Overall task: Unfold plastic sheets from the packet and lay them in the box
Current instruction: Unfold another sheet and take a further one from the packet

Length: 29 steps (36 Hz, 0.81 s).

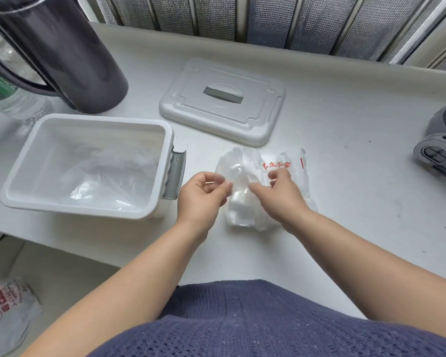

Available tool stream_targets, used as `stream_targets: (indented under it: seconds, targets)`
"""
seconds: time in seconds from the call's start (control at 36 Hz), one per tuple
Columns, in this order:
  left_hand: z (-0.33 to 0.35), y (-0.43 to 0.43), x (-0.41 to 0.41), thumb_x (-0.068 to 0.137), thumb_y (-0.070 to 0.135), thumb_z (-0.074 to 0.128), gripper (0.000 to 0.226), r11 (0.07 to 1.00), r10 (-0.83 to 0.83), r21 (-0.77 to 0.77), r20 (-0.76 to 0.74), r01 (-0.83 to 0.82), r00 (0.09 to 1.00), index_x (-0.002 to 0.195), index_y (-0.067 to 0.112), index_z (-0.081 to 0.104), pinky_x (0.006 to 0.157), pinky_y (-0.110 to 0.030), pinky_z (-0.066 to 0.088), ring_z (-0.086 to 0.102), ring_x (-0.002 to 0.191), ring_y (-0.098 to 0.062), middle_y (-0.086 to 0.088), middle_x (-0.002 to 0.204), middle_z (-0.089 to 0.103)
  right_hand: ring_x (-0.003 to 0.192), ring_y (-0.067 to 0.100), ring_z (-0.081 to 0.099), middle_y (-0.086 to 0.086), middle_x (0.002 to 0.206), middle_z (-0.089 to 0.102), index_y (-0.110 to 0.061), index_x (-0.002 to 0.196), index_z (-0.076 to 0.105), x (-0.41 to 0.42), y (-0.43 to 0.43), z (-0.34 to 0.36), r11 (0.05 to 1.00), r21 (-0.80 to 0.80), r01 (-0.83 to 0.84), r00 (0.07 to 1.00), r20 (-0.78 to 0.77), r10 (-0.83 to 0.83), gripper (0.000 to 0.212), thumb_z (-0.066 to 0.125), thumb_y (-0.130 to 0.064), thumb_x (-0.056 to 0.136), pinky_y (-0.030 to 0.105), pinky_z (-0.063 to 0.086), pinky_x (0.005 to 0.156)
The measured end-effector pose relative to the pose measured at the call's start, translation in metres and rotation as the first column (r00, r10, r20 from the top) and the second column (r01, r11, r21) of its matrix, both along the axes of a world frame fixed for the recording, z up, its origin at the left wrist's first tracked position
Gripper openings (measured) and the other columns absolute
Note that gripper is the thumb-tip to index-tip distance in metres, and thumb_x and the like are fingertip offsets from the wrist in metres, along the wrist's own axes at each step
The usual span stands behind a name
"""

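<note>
Pale counter (345, 202) carries the white box (88, 119) with clear plastic inside. Just right of the box lies the packet (292, 164) (red print up). Over it, a folded plastic sheet (238, 202), long axis running away from the person, is pinched by the left hand (204, 193) and the right hand (282, 193).

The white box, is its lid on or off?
Off. The lid lies flat on the table beside the box, not touching it. The box stands open on top, with crumpled clear plastic inside.
</note>
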<state>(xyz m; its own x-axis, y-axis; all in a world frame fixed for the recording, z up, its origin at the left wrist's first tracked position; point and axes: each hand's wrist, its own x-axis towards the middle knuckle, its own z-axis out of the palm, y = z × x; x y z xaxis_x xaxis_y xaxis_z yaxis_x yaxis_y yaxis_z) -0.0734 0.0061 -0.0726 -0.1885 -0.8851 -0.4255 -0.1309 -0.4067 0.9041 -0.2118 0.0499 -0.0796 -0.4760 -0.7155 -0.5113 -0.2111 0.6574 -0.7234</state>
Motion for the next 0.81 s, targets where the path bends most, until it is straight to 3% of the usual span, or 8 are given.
stream_targets:
  seconds: [0.14, 0.25, 0.39, 0.44, 0.53, 0.58, 0.67, 0.81]
  targets:
    - [-0.007, 0.006, -0.001, 0.077, 0.01, 0.078, 0.022, 0.999, -0.009, 0.047, 0.041, 0.007, 0.999, 0.08, 0.014, 0.057, 0.071, -0.025, 0.051, 0.056, 0.065, -0.01, 0.004, 0.063, 0.056, 0.094, 0.007, 0.051, -0.008, 0.104, 0.054, -0.021, 0.115, 0.052, 0.007, 0.0, 0.023, 0.972, -0.229, -0.04, 0.999, 0.027, 0.047, 0.035, 0.061, -0.04, 0.087, 0.021, 0.041, 0.082]
    - [-0.005, 0.006, -0.002, 0.077, 0.013, 0.078, 0.019, 0.997, -0.062, 0.04, 0.055, 0.059, 0.997, 0.078, 0.008, 0.06, 0.069, -0.025, 0.047, 0.049, 0.066, -0.014, -0.003, 0.069, 0.051, 0.068, 0.007, 0.051, -0.007, 0.076, 0.054, -0.021, 0.102, 0.057, 0.009, -0.003, 0.023, 0.966, -0.191, -0.176, 0.977, 0.083, 0.195, 0.023, 0.065, -0.034, 0.085, 0.02, 0.04, 0.064]
    - [-0.005, 0.003, 0.004, 0.087, 0.016, 0.069, 0.01, 0.997, -0.057, 0.065, 0.074, 0.052, 0.996, 0.077, 0.02, 0.069, 0.07, -0.024, 0.051, 0.058, 0.073, -0.011, 0.004, 0.073, 0.063, 0.068, 0.013, 0.05, -0.007, 0.069, 0.051, -0.019, 0.076, 0.057, -0.001, -0.006, 0.01, 0.987, -0.123, -0.102, 0.994, -0.041, 0.097, 0.013, 0.056, -0.018, 0.089, 0.025, 0.038, 0.064]
    - [-0.007, 0.002, 0.005, 0.091, 0.018, 0.065, 0.014, 0.998, 0.004, 0.07, 0.073, -0.009, 0.997, 0.078, 0.02, 0.069, 0.071, -0.024, 0.052, 0.059, 0.076, -0.011, 0.006, 0.074, 0.063, 0.08, 0.017, 0.053, -0.007, 0.078, 0.053, -0.017, 0.089, 0.058, -0.007, -0.005, 0.009, 0.995, -0.039, -0.097, 0.989, -0.116, 0.092, 0.008, 0.05, -0.015, 0.09, 0.026, 0.039, 0.072]
    - [-0.008, 0.003, 0.006, 0.095, 0.025, 0.059, 0.02, 0.997, 0.061, 0.037, 0.098, -0.065, 0.993, 0.077, 0.025, 0.069, 0.081, -0.031, 0.052, 0.057, 0.08, -0.01, 0.011, 0.075, 0.063, 0.107, 0.024, 0.051, 0.002, 0.114, 0.051, -0.016, 0.124, 0.048, -0.009, -0.003, 0.01, 0.995, 0.073, -0.062, 0.977, -0.2, 0.075, 0.036, 0.046, -0.013, 0.088, 0.031, 0.04, 0.087]
    - [-0.007, 0.005, 0.005, 0.097, 0.024, 0.055, 0.023, 0.998, 0.064, 0.013, 0.101, -0.065, 0.993, 0.077, 0.024, 0.066, 0.085, -0.035, 0.05, 0.055, 0.08, -0.01, 0.012, 0.075, 0.062, 0.119, 0.024, 0.044, 0.005, 0.129, 0.043, -0.019, 0.131, 0.044, -0.004, -0.001, 0.017, 0.995, -0.047, -0.092, 0.956, -0.282, 0.075, 0.046, 0.048, -0.014, 0.085, 0.034, 0.036, 0.098]
    - [0.0, 0.006, 0.0, 0.1, 0.015, 0.047, 0.023, 0.997, 0.057, 0.054, 0.006, -0.058, 0.998, 0.081, 0.017, 0.06, 0.092, -0.04, 0.049, 0.061, 0.083, -0.014, 0.005, 0.082, 0.064, 0.131, 0.022, 0.033, 0.002, 0.138, 0.041, -0.025, 0.125, 0.056, 0.005, -0.002, 0.024, 0.893, -0.183, -0.41, 0.852, -0.426, 0.304, 0.044, 0.044, -0.027, 0.082, 0.034, 0.022, 0.108]
    - [0.013, 0.0, -0.002, 0.103, 0.014, 0.04, 0.021, 0.994, 0.098, 0.05, -0.076, -0.095, 0.992, 0.085, 0.016, 0.052, 0.079, -0.03, 0.051, 0.067, 0.076, -0.01, 0.002, 0.085, 0.065, 0.124, 0.026, 0.039, -0.002, 0.13, 0.047, -0.031, 0.118, 0.06, 0.002, -0.006, 0.005, 0.713, 0.267, -0.649, 0.579, -0.434, 0.69, 0.032, 0.039, -0.029, 0.095, 0.04, 0.026, 0.098]
